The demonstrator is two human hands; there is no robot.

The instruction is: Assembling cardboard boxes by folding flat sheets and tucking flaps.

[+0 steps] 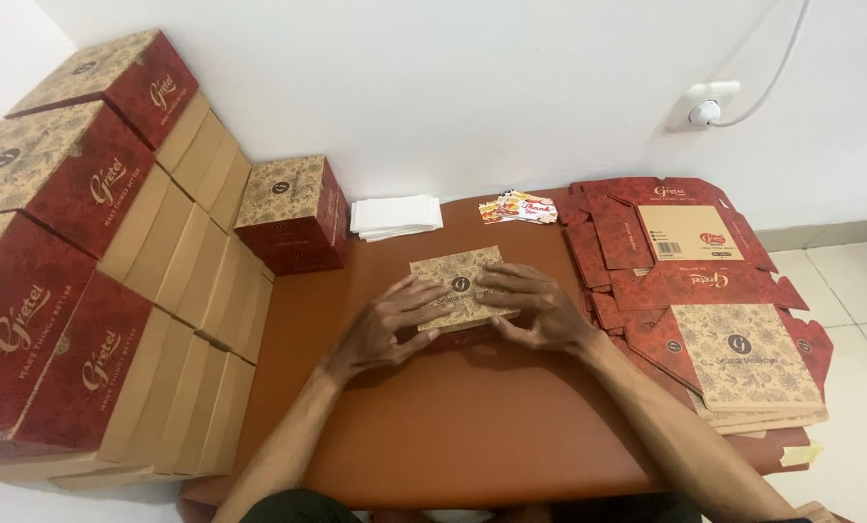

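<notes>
At the middle of the brown tabletop (472, 426) sits a small square cardboard box with a tan patterned lid and dark red sides (458, 281), a round dark emblem at the centre of its lid. Both hands press on it from above: the left hand (392, 324) lies flat over the lid's left edge with fingers spread and loose, not clenched, and the right hand (533, 308) covers the right edge the same way, fingertips pointing inward. Both forearms reach in from the lower edge of the view.

Just behind the box lie a stack of white paper sheets (395, 215) and a small fan of colourful printed cards (519, 207). Another closed box of the same red and tan cardboard (293, 213) stands at the table's back left corner. Stacked finished boxes (85, 261) fill the left side against the wall. Right of the hands, a pile of flat unfolded red and tan box blanks (704, 291) overhangs the table. A white wall socket with a plugged cable (706, 105) sits above them.
</notes>
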